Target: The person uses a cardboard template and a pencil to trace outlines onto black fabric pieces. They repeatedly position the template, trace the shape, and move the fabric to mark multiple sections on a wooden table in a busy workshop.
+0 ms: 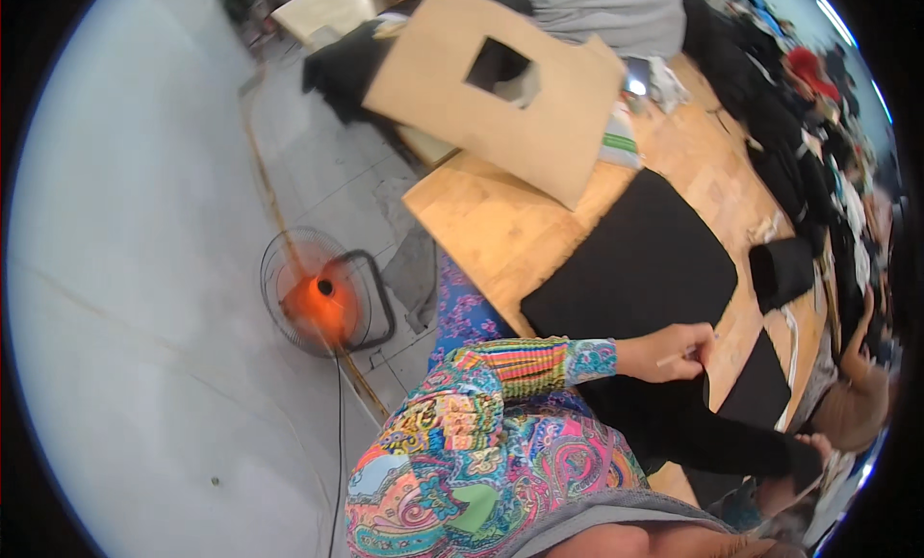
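And here's the black cloth piece [674,414], stretched between my two hands, over my lap and the near table edge! My left hand [664,354] has it by the upper edge, fingers curled in tight, and a thin pale stick [677,359] shows across those fingers; I can't tell what it is. My right hand [776,496], lower and out to the right, closes on the far end, partly hidden by the cloth.

Just ahead of my left grip lies a broad black fabric panel [635,269], flat on the pale wooden table [491,221]. Just right of that grip, another black fabric strip [760,385]; farther ahead on that side, a folded black bundle [782,274].

Well ahead, there's a big tan cardboard sheet [433,62] with an angular hole cut through it, a white-and-green packet [621,142] peeking out beside it. Off to the left of both hands, down on the floor, an orange fan in a round wire cage [322,308]! And beyond my right hand, close by, another person's bare arm [866,389].
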### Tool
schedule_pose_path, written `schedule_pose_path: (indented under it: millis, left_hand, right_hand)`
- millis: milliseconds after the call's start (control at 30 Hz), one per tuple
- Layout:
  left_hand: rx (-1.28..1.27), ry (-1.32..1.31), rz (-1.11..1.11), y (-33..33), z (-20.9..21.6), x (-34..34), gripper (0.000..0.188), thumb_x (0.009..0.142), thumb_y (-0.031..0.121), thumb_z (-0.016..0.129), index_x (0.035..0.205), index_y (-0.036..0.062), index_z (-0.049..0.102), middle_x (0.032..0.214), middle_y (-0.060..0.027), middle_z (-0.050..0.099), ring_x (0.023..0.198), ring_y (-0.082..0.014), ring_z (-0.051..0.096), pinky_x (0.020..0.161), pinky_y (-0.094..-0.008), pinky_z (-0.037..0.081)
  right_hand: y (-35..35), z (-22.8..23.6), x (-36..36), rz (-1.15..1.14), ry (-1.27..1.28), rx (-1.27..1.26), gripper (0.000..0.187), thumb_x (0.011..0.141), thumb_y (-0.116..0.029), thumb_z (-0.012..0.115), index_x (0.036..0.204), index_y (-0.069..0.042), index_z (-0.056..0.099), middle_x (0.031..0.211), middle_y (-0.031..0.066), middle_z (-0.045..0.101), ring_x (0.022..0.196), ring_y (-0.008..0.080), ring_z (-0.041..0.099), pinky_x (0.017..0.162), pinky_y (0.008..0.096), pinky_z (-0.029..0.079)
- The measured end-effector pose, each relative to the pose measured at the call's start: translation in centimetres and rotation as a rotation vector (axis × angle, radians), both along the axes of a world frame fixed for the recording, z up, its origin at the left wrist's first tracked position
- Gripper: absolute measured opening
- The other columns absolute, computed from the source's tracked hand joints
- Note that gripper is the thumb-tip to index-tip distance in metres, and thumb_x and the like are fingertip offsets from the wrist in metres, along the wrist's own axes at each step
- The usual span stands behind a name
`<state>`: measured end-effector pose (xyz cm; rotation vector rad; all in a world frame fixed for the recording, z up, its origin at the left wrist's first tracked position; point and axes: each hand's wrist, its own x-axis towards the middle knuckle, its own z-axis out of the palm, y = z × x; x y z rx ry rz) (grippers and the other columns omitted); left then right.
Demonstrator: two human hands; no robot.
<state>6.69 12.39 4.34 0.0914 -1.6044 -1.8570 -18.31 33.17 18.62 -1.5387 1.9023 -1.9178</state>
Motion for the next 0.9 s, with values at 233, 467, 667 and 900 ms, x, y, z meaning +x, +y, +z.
schedule_pose_path:
  millis: [233,467,667,900]
  left_hand:
    - [0.115,-0.080,-0.356,-2.3,5.8,2.1,0.042,0.069,0.009,0.084,0.082,0.0096,0.044,0.098,-0.0030,0.056,0.080,-0.0092,0.050,0.071,-0.0243,0.043]
    - [-0.655,-0.460,-0.345,-5.3,10.8,-3.2,0.032,0.075,0.009,0.078,0.083,0.0064,0.047,0.075,-0.0087,0.055,0.068,-0.0192,0.052,0.063,-0.0299,0.044]
    - [-0.890,-0.249,-0.123,-6.3,10.1,-21.2,0.023,0.072,0.002,0.069,0.081,0.0044,0.048,0.072,-0.0136,0.054,0.068,-0.0288,0.056,0.063,-0.0350,0.044]
    - [-0.790,0.067,0.179,-2.3,15.7,-37.6,0.023,0.072,0.000,0.071,0.086,0.0038,0.053,0.073,-0.0158,0.059,0.070,-0.0321,0.060,0.064,-0.0377,0.046]
  right_hand:
    - [3.8,3.2,0.0,-0.081,-0.047,-0.121,0.030,0.093,-0.021,0.057,0.112,0.002,0.054,0.103,0.0058,0.056,0.091,0.0154,0.058,0.086,0.0303,0.047]
    - [7.2,1.8,-4.7,-0.382,-0.324,-0.118,0.018,0.087,-0.006,0.058,0.104,-0.002,0.060,0.094,0.0017,0.060,0.087,0.0095,0.058,0.078,0.0229,0.046]
    - [12.0,-2.2,-18.1,-0.615,-0.425,0.030,0.021,0.090,-0.004,0.052,0.108,-0.001,0.062,0.096,0.0017,0.063,0.088,0.0079,0.057,0.080,0.0201,0.044]
    - [20.0,7.6,-20.4,-1.036,0.354,-0.092,0.021,0.097,-0.014,0.052,0.112,-0.005,0.064,0.094,-0.0026,0.060,0.065,0.0024,0.042,0.057,0.0174,0.033]
